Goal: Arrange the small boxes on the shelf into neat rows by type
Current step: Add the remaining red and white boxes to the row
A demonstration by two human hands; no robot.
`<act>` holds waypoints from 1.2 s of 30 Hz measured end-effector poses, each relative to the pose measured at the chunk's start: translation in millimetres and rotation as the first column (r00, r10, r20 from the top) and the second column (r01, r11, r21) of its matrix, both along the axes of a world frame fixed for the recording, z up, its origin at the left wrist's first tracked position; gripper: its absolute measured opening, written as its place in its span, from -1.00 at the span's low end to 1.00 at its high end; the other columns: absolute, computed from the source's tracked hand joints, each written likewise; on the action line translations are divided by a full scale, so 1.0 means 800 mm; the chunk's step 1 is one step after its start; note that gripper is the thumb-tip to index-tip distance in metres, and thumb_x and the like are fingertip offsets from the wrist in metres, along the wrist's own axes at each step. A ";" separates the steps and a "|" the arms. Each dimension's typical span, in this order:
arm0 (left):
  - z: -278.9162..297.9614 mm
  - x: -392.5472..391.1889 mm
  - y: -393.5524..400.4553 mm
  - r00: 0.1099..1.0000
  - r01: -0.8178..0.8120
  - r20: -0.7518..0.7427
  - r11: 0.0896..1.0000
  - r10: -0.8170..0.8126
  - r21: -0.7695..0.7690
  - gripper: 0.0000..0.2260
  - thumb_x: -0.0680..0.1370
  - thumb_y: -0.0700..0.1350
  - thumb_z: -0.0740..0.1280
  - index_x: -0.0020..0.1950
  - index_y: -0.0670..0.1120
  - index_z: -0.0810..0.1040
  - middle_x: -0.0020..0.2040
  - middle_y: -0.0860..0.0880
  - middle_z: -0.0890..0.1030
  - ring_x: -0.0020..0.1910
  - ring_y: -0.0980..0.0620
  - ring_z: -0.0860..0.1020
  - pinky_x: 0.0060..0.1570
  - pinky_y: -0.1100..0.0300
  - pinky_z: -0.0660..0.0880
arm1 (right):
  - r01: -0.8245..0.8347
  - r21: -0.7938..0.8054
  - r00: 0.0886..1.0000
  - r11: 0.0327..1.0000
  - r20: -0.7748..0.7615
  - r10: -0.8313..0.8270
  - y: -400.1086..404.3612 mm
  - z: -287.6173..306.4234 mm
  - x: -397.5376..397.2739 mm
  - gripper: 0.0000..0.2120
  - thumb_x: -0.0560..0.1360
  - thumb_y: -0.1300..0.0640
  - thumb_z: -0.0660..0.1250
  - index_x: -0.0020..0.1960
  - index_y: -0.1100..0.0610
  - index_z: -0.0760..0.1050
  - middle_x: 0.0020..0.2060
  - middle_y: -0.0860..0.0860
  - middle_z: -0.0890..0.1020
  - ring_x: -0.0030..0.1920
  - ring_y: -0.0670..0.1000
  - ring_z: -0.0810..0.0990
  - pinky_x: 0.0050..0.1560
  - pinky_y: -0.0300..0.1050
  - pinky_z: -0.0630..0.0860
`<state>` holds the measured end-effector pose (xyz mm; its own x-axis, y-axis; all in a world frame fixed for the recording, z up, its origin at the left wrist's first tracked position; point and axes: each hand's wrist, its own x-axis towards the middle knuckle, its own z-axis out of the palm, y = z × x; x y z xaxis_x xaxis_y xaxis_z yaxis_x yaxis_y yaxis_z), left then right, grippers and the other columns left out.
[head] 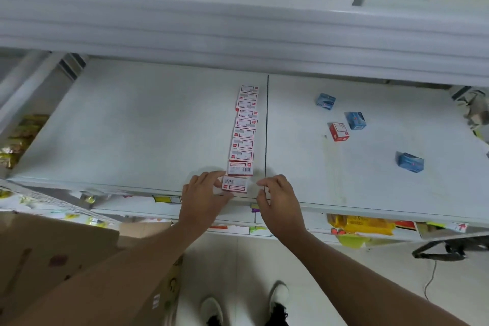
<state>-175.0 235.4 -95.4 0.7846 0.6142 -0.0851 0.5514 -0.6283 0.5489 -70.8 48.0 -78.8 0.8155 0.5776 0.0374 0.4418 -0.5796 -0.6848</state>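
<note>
A straight row of several red-and-white boxes (244, 132) runs front to back on the white shelf (132, 127), just left of its seam. The nearest box (235, 184) lies at the shelf's front edge. My left hand (205, 194) touches its left end with thumb and fingers. My right hand (275, 198) hovers just right of it, fingers curled and apart, holding nothing. On the right half lie a lone red-and-white box (339, 131) and three blue boxes (326, 101), (356, 120), (410, 162), scattered.
An upper shelf (238, 29) overhangs the back. A brown cardboard box (66, 259) stands at lower left beside my left forearm. Snack packets (362, 225) fill the shelf below. A crumpled bag (473, 111) sits at the far right.
</note>
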 end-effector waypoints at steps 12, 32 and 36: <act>0.028 0.011 -0.029 0.738 -0.220 0.179 0.482 0.651 -0.848 -0.69 0.71 0.11 0.21 0.47 0.19 0.43 0.42 0.06 0.51 0.39 0.11 0.50 0.30 0.05 0.53 | 0.454 0.334 0.682 0.826 -0.727 -0.081 0.054 0.043 -0.047 -0.65 0.74 -0.20 0.04 0.51 -0.25 0.26 0.32 -0.35 0.46 0.20 -0.43 0.50 0.23 -0.33 0.53; 0.026 0.065 -0.040 0.806 -0.111 0.208 0.486 0.555 -0.867 -0.51 0.74 0.25 0.00 0.66 0.18 0.19 0.57 0.14 0.37 0.41 0.15 0.39 0.16 0.34 0.35 | 0.540 0.392 0.671 0.745 -0.735 -0.099 0.114 0.025 -0.027 -0.35 0.56 -0.39 0.04 0.59 -0.20 0.29 0.50 -0.18 0.46 0.49 -0.09 0.40 0.59 0.12 0.28; 0.028 0.066 -0.043 0.789 -0.114 0.223 0.494 0.572 -0.862 -0.52 0.74 0.24 0.01 0.66 0.19 0.19 0.59 0.14 0.36 0.46 0.13 0.37 0.16 0.34 0.36 | 0.574 0.380 0.688 0.726 -0.704 -0.175 0.120 0.020 -0.030 -0.36 0.54 -0.46 0.00 0.53 -0.25 0.36 0.40 -0.18 0.55 0.43 -0.05 0.49 0.51 0.15 0.40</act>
